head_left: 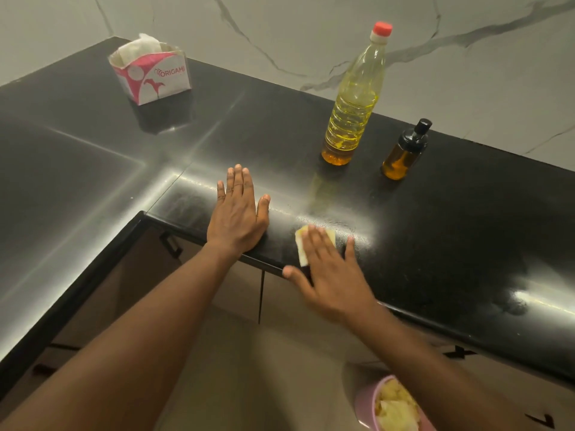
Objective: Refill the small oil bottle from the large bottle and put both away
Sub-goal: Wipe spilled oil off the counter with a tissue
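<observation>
Stood at the inner corner of a glossy black stone L-shaped surface point(451, 231) backed by a white marble-veined wall point(280, 29).

Left hand point(238, 213) laid flat, palm down, fingers straight and together, thumb out to the side, near the front edge of the surface; grip apart, nothing in it.

Right hand point(333, 272) pressed flat, fingers spread, upon a small folded pale-yellow tissue point(301, 247) lying just beside the front edge; grip apart, tissue pinned beneath the fingers rather than clasped, its near corner and far edge peeking out.

Large clear plastic oil bottle with a red cap point(353, 101) stood upright further back toward the wall, capped, yellow oil filling roughly the lower two-thirds. Small amber glass oil bottle with a black pump top point(404, 154) stood upright just to its right, near but apart, top on. Both well clear of either hand.

Pink-and-white open cardboard tissue box marked ORIGAMI point(152, 76) sat at the far left of the surface, white tissue poking out.

Below the surface, brown cabinet fronts with black handles point(171, 244); on the floor at lower right, a pink bin point(367, 402) holding crumpled yellowish tissues
</observation>
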The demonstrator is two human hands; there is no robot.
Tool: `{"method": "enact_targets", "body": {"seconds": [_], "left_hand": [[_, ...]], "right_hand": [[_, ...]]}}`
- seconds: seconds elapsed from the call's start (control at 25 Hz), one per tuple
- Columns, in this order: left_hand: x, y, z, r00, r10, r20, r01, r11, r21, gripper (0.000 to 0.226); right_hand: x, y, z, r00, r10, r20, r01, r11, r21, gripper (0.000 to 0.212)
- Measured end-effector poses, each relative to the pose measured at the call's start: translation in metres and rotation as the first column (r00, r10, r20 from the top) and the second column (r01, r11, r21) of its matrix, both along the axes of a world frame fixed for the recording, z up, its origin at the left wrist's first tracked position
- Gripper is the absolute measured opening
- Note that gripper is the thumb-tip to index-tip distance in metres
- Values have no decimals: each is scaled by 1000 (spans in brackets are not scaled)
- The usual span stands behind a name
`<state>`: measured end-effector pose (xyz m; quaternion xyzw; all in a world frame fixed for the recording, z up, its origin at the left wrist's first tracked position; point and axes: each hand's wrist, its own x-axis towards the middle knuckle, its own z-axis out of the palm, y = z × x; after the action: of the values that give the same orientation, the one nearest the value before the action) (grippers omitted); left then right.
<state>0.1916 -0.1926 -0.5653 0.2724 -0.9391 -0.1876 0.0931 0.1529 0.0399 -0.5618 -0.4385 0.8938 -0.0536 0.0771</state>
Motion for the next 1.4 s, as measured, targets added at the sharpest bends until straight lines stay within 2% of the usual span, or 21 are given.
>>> {"method": "enact_targets", "body": {"seconds": [0.12,0.24,0.36,0.48,0.56,0.6,0.72,0.84,0.92,1.04,1.16,1.24,1.32,1.4], "left_hand": [[-1,0,-1,1000,10,-2,-10,1000,-6,75],[-1,-3,-3,1000,4,-26,-4,1000,8,73],[-1,-3,-6,998,2,-61,-2,1000,-2,73],[0,-4,-6,998,-3,-56,3,1000,4,72],[-1,-1,-2,999,-26,-37,27,999,21,71],[-1,-1,-1,999,-40,-37,41,999,36,70],[6,-25,3,996,-28,-88,34,997,63,70],[29,-70,4,999,-34,-34,34,999,15,69],[39,-84,1,999,-34,6,34,999,-29,69],[39,-84,-2,997,-81,18,82,996,-43,68],[39,-86,-3,997,-74,28,76,996,-51,67],[40,-87,-3,996,-84,40,86,995,-59,67],[40,-85,-4,995,-97,37,99,994,-56,67],[39,-85,-4,996,-87,30,89,994,-66,68]], "right_hand": [[-38,-49,15,992,-109,58,105,992,66,86],[-6,-72,8,999,32,42,-32,999,-3,84],[30,-24,-9,989,148,-15,-149,987,-60,82],[2,0,-2,999,-30,-16,31,999,29,81],[-21,-34,12,986,-159,39,156,986,64,77],[-22,-59,17,984,-167,67,162,984,67,74],[14,-98,10,997,8,80,-8,1000,-5,71],[54,-57,-9,995,102,24,-101,994,-45,75],[41,-57,-6,1000,-4,25,4,1000,-18,77],[11,-116,12,986,-154,71,151,987,48,77],[39,-149,9,998,31,52,-31,1000,4,78],[70,-121,-8,992,123,10,-123,991,-52,78],[66,-85,-15,998,65,-11,-66,996,-58,80],[33,-85,-6,995,-101,14,101,995,1,85]]}}
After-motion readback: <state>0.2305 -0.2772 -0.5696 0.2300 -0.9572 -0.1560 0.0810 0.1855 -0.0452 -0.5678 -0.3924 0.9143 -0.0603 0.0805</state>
